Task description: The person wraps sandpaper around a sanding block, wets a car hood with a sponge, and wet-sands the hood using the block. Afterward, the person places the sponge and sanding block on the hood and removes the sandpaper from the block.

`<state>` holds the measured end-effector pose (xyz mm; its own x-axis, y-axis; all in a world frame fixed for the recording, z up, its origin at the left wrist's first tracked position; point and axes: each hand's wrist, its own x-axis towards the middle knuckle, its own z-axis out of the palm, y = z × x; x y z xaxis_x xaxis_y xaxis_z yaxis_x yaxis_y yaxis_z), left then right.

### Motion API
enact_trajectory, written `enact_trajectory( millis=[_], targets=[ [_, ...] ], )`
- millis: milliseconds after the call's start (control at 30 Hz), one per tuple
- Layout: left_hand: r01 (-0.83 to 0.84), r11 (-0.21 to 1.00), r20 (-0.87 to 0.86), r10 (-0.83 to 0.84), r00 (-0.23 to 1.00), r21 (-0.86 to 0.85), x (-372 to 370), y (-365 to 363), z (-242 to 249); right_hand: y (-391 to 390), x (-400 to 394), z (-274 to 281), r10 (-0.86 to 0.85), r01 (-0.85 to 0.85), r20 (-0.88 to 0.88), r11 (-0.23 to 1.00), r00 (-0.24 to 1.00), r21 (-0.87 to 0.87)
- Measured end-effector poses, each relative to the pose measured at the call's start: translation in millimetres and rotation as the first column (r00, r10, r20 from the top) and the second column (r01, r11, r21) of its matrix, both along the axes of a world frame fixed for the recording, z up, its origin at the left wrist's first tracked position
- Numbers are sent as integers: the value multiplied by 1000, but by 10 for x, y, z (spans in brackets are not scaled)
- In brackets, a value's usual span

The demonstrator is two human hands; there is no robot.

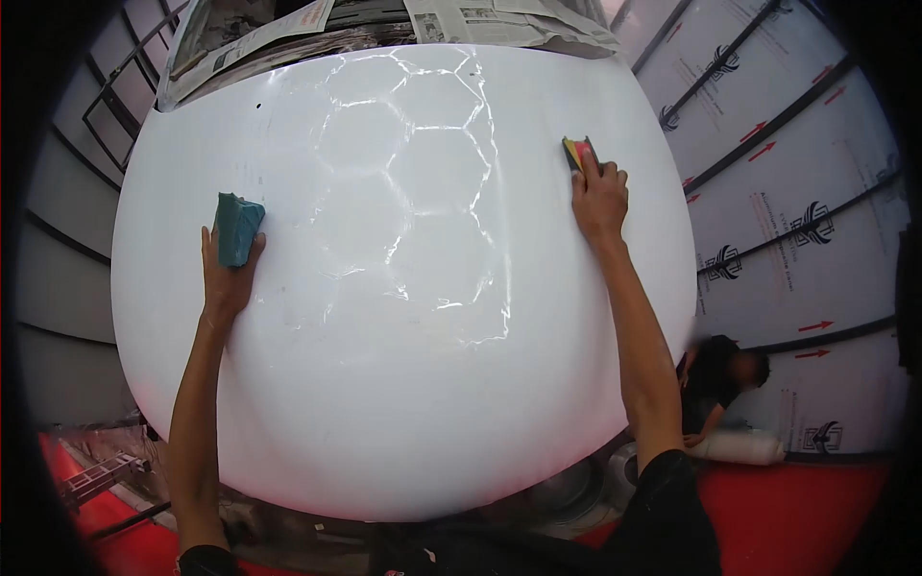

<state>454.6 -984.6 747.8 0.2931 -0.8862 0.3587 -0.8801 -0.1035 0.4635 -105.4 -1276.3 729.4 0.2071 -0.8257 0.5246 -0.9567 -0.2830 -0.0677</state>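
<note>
Left hand (229, 278) grips a teal block (236, 228), right hand (599, 200) pinches a pad (579, 154); keep both flat on the white hood (413, 384), pressure even.

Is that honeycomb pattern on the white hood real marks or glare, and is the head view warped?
Head view: the hexagons on the hood are reflected ceiling lights, brightest mid-panel; fisheye bends the edges, corners vignetted dark; both hands stay sharp.

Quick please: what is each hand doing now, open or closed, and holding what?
Left hand: closed on a teal block, pressed on the white hood.
Right hand: closed on a red-yellow block on the hood.
</note>
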Motion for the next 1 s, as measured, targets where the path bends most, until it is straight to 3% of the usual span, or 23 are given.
enact_trajectory(
  millis=[33,100,167,200,267,333,533,633,733,800,867,900,933,1000],
  targets=[
    [-16,1000,111,18,994,-14,13,-7,-21,484,-6,-45,87,-86,59,996,994,-15],
    [-51,999,143,48,989,11,-69,-6,62,1641,30,2,210,-217,158,976,965,22],
    [-64,998,162,62,985,4,-36,13,-10,2709,-65,-127,289,-301,135,951,948,74],
    [-91,994,266,72,961,57,-58,7,23,3166,-143,-229,303,-313,112,945,946,90],
    [-95,994,246,81,966,47,-47,-6,-17,3430,-251,-220,391,-400,94,907,916,131],
    [-85,994,250,67,966,62,-70,-1,25,2909,-318,-110,504,-509,71,848,861,150],
    [-82,993,172,68,983,80,-108,5,132,376,386,266,447,-450,78,893,891,17],
    [-58,996,141,47,989,75,-124,12,188,-851,728,344,134,-136,21,987,991,91],
    [-92,987,167,70,984,128,-143,-3,213,-1697,1056,279,-153,163,-88,980,984,113],
    [-95,991,216,74,974,90,-60,-17,124,-1778,1117,257,-243,260,-112,950,963,172],
    [-74,997,230,71,971,5,-15,-19,0,-1673,968,263,-120,160,-203,968,972,194],
    [-91,994,261,73,963,58,25,-61,-8,-1416,951,244,-73,108,-208,981,975,159],
    [-49,998,241,57,969,-38,49,-48,-69,-1119,912,199,-6,30,-174,990,985,135],
    [-71,992,190,50,980,108,30,-26,41,-400,871,8,110,-107,-102,994,989,32]
  ],
)
